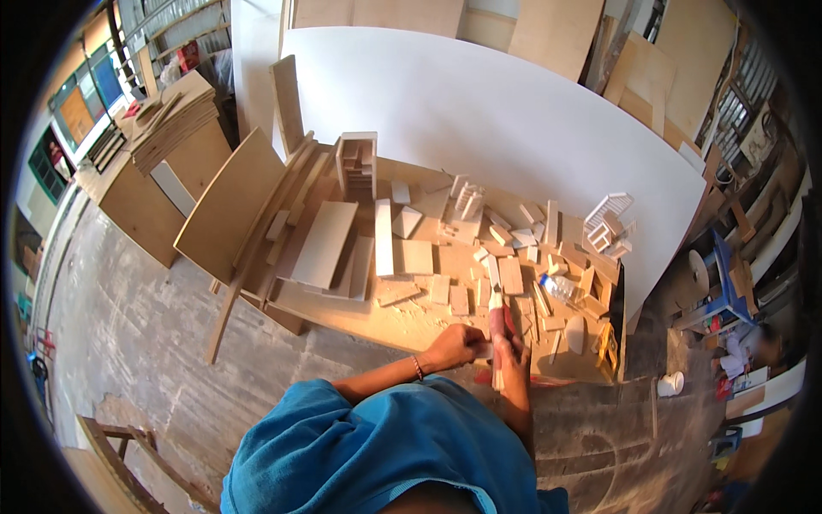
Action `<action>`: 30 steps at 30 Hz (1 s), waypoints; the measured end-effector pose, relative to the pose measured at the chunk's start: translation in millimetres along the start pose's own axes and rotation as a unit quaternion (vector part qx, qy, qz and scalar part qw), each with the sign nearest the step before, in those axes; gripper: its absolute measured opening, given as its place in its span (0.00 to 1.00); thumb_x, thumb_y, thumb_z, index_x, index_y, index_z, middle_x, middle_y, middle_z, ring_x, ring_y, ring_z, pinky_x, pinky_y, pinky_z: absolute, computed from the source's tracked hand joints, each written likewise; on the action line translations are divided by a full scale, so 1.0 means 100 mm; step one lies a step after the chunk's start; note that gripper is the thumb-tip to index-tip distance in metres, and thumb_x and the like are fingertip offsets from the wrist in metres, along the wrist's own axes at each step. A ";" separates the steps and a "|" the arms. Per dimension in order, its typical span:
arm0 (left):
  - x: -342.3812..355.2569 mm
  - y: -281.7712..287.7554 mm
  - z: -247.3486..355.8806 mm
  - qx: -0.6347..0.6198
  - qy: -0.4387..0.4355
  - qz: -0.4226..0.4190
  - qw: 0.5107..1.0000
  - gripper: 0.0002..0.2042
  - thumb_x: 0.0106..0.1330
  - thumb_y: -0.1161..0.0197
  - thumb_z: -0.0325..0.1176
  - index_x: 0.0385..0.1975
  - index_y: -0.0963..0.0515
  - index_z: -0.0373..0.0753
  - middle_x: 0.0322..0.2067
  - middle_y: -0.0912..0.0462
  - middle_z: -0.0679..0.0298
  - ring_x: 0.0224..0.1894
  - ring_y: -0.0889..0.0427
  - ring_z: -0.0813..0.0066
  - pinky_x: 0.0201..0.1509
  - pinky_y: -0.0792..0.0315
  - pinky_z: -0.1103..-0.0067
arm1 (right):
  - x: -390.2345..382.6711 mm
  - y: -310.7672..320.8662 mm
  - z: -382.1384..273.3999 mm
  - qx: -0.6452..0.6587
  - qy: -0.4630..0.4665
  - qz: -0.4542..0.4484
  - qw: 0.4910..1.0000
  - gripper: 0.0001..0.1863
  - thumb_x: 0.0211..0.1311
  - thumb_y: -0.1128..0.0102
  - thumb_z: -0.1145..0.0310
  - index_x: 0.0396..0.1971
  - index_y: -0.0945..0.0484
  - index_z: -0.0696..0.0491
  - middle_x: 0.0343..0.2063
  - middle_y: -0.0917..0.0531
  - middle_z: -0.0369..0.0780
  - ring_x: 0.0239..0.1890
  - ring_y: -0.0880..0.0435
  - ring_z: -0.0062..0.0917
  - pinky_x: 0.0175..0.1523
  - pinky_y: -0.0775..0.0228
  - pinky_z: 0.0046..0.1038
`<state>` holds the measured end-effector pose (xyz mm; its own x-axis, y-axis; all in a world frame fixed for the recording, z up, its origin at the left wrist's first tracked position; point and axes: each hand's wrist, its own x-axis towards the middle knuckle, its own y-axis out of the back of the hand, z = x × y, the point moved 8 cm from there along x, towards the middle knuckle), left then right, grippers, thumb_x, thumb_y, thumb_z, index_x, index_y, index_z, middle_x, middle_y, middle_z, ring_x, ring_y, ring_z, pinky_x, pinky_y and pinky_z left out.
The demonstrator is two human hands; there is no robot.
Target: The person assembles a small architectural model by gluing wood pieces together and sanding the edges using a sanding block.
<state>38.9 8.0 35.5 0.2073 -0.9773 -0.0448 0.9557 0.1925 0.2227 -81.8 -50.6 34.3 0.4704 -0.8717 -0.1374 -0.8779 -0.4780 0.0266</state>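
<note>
At the bench's near edge, my right hand (510,349) is closed round a long reddish tool (497,321) whose narrow tip points away from me. What kind of tool it is I cannot make out. Close beside it on the left, my left hand (458,346) is closed, pinching a small pale piece (485,350), seemingly wood. Fingers cover part of both. Just beyond the hands, small wood blocks (459,300) and shavings lie scattered over the wooden workbench (342,319).
A clear plastic bottle (561,288) and a yellow tool (607,347) lie on the right. Towards the back stand a small wooden cabinet model (358,167) and a slatted piece (610,210). Boards (324,244) cover the left side. A white panel (479,103) rises behind.
</note>
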 end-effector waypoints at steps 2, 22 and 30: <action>0.09 0.35 -0.13 0.000 0.031 0.020 0.999 0.08 0.57 0.43 0.32 0.24 0.23 0.34 0.17 0.24 0.60 0.18 0.25 0.77 0.24 0.31 0.78 | 0.03 -0.21 0.09 -0.015 0.001 -0.056 0.998 0.20 0.57 0.45 0.65 0.45 0.27 0.63 0.35 0.22 0.37 0.36 0.26 0.18 0.40 0.34 0.21; 0.31 1.33 -0.42 -0.075 -0.005 0.020 0.997 0.07 0.52 0.41 0.31 0.23 0.23 0.33 0.19 0.23 0.52 0.17 0.23 0.63 0.24 0.32 0.71 | 0.56 -1.18 -0.16 -0.103 0.056 -0.014 0.993 0.16 0.56 0.46 0.65 0.37 0.25 0.63 0.28 0.22 0.39 0.31 0.27 0.22 0.39 0.34 0.25; 0.32 1.21 -0.45 -0.019 -0.064 -0.039 0.997 0.07 0.55 0.40 0.31 0.24 0.23 0.33 0.16 0.25 0.59 0.18 0.26 0.76 0.25 0.32 0.75 | 0.75 -1.33 -0.32 -0.103 0.024 0.026 0.994 0.17 0.55 0.42 0.63 0.36 0.25 0.62 0.30 0.22 0.40 0.32 0.26 0.21 0.38 0.34 0.23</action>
<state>170.6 4.2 17.2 0.1062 -0.9922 0.0652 0.9757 0.1166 0.1857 73.0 -55.6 51.8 0.4328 -0.8977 -0.0828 -0.8670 -0.4397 0.2346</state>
